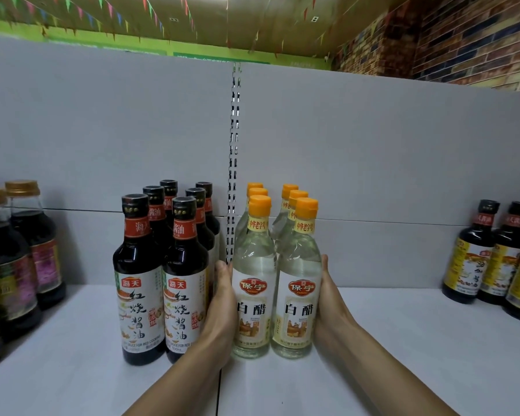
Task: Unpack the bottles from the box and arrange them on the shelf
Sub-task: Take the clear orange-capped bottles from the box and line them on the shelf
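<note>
Presses flat, straight-fingered left hand and right hand, equally near, against the outer sides of the upright white vinegar bottles, two front-to-back rows mid-shelf, just right of soy sauce bottles.

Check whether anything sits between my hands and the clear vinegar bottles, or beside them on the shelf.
Nothing visible does. The left hand and the right hand lie flat against the outer sides of the two front vinegar bottles. The soy sauce bottles crowd the left hand's back, leaving little room there.
</note>
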### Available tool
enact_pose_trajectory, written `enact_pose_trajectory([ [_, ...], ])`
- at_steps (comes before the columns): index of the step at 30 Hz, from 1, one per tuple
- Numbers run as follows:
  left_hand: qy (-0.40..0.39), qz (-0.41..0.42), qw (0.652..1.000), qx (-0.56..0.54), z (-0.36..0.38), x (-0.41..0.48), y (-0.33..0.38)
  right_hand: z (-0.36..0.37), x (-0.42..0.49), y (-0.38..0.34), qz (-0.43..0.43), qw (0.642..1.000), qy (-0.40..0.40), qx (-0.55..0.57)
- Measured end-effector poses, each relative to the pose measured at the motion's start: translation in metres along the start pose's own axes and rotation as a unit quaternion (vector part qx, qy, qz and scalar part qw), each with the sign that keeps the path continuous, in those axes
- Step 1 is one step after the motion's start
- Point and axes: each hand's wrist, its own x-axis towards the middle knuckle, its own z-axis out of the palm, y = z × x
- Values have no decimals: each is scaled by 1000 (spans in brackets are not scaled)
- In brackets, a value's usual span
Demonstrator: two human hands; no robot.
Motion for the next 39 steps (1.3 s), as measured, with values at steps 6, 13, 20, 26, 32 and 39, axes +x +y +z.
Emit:
enact_pose_trajectory([
  [6, 1, 3, 1000, -4, -1, 1, -2, -4, 4, 3, -1, 1000, -8, 11],
  [13, 8, -7, 1000, -7, 0, 2, -4, -4, 5, 4, 0, 1000, -8, 8],
  [20, 20, 0, 1000, -8, 0, 3, -3, -3, 5, 4, -1, 1000, -9, 10],
  [26, 22, 16, 1000, 7, 0, -3, 2, -1, 3, 3, -9, 1000, 2, 12],
  [32, 2, 33, 999, 9, 1, -16, 11, 1, -2, 1, -15, 999, 26, -26],
  [39, -48, 94, 994, 19, -4, -41, 27, 2, -19, -5, -27, 992, 37, -121],
])
